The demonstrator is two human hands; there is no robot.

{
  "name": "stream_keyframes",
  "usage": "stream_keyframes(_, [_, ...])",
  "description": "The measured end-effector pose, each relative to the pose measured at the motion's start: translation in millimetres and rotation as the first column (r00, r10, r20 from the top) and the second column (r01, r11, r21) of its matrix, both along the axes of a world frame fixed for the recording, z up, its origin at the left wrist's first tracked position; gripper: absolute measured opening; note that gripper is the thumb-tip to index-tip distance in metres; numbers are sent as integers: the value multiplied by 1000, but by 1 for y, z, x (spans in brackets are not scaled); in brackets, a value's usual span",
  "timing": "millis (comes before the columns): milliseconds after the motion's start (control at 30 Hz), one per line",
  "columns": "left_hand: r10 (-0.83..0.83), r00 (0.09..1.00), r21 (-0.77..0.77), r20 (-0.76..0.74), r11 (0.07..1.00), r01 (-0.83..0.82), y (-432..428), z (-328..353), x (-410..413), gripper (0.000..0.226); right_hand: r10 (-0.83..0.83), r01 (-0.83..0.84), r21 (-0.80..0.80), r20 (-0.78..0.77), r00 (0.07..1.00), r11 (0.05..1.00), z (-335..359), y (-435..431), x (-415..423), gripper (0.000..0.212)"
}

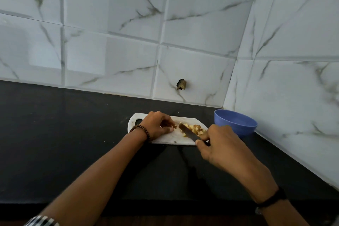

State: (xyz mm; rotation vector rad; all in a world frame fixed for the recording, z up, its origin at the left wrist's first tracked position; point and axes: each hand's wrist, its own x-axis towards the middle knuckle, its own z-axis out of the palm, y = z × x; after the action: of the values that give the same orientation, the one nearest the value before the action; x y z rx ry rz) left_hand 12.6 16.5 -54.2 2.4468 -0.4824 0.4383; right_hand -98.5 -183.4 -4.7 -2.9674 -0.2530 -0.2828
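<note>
A white cutting board (175, 138) lies on the black counter near the wall. A pile of small yellow-brown chopped pieces (195, 128) sits on its right half. My left hand (157, 124) rests on the board's left part, fingers curled, pinching a small piece at its fingertips beside the pile. My right hand (220, 145) grips the handle of a knife (188, 132), whose blade points up and left across the board, its tip next to the pile. The handle is hidden inside my hand.
A blue bowl (236, 123) stands just right of the board, in the corner where the marble-tiled walls meet. The black counter (64, 134) stretches to the left and toward me. A dark hole (181, 84) marks the wall tile behind the board.
</note>
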Motion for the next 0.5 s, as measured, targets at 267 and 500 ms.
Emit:
stream_keyframes(267, [-14, 996, -85, -86, 996, 7, 4, 1, 4, 25, 6, -14, 153, 51, 999, 988, -16, 8, 14, 30])
stream_keyframes(500, [-18, 1000, -76, -25, 997, 16, 1, 2, 3, 16, -20, 2, 198, 93, 995, 980, -25, 14, 21, 31])
